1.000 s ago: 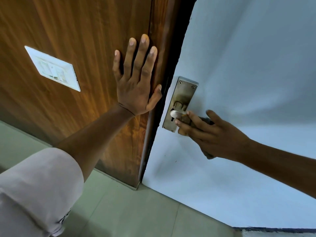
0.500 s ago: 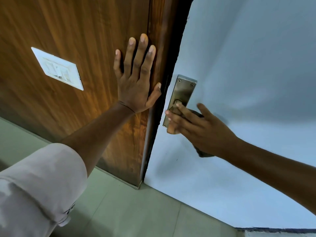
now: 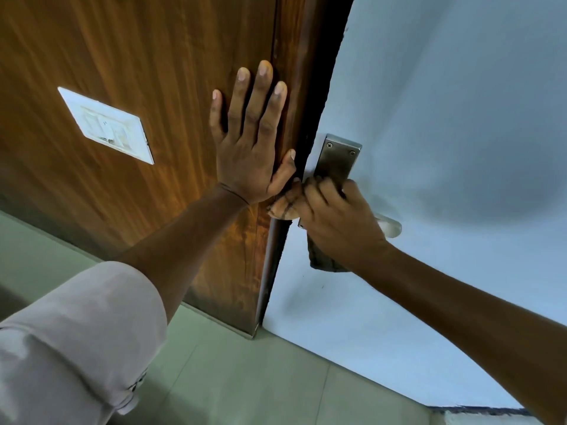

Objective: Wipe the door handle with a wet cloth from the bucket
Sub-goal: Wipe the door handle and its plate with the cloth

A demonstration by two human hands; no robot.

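Note:
A metal door handle sits on the pale blue door (image 3: 445, 118): its backplate (image 3: 339, 162) shows above my right hand, and the lever's end (image 3: 391, 228) sticks out to the right of it. My right hand (image 3: 340, 222) presses a cloth (image 3: 283, 207) against the lower backplate and the door's edge. The cloth bulges out to the left of my fingers and hangs dark below my palm. My left hand (image 3: 251, 142) lies flat, fingers spread, on the brown wooden panel (image 3: 138, 56) beside the door. No bucket is in view.
A white switch plate (image 3: 106, 125) is set in the wooden panel at the left. Pale green floor tiles (image 3: 245, 378) run along the bottom. My left sleeve (image 3: 70, 342) fills the lower left corner.
My right hand has slid left along the handle with the cloth, from the lever to the backplate's lower part, uncovering the lever's end. My left hand stays flat on the wood.

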